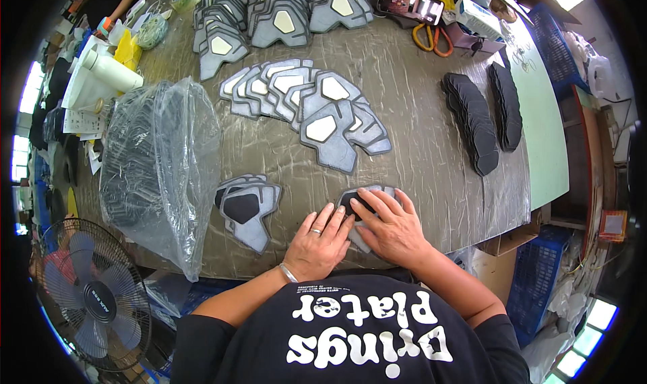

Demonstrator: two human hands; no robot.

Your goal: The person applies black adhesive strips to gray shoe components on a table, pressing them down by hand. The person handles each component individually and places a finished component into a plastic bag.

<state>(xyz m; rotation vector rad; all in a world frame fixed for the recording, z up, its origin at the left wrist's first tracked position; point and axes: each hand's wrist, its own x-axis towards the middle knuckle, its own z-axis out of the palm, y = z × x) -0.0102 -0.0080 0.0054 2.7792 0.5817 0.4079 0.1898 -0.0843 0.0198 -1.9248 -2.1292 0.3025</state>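
Both hands rest on a grey, irregularly shaped flat piece (361, 241) with a black patch (348, 202) in its middle, near the table's front edge. My left hand (317, 242) lies on its left side, fingers stretched out, the fingertips at the patch. My right hand (391, 225) is spread over the piece from the right, its fingers on the patch and the upper edge. Much of the piece is hidden under the hands. To the left, a small stack of similar grey pieces (255, 225) shows a black patch on top. Beyond lie overlapping grey pieces with whitish centres (320, 129).
Tall stacks of grey pieces (283, 23) stand at the back. Rows of black patches (472, 124) lie right, near orange-handled scissors (433, 40) and a phone (410, 5). A plastic bag of dark pieces (158, 175) and a fan (100, 300) are left. Another person (108, 0) is far left.
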